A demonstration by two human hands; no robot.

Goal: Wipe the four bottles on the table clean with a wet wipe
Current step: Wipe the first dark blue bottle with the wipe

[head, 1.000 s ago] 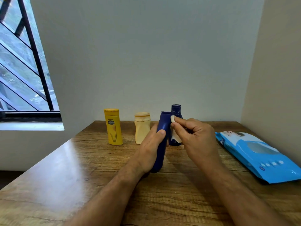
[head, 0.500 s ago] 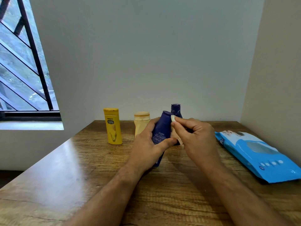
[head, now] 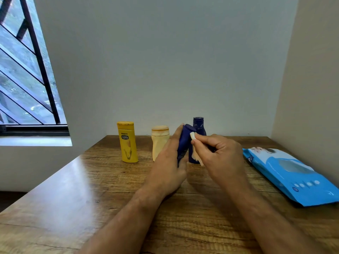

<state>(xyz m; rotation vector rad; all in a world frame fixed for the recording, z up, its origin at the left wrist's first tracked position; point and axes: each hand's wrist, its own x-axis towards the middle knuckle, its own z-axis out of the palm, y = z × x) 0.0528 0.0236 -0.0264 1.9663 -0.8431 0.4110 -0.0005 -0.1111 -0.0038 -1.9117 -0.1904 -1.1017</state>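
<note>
My left hand (head: 167,166) grips a dark blue bottle (head: 185,142), held off the table and tilted, cap end up. My right hand (head: 218,155) pinches a folded white wet wipe (head: 193,136) against the bottle's upper right side; part of the wipe hangs below my fingers. Behind them a second dark blue bottle (head: 199,126) stands upright, partly hidden. A cream bottle (head: 159,140) and a yellow bottle (head: 127,142) stand upright to the left on the wooden table (head: 91,189).
A blue pack of wet wipes (head: 291,176) lies flat at the table's right side, near the right wall. A barred window (head: 23,70) is at the left. A plain wall runs behind the bottles.
My left hand has turned and shifted its grip on the blue bottle, lifting it and covering more of its body. My right hand keeps the wipe on the bottle's top.
</note>
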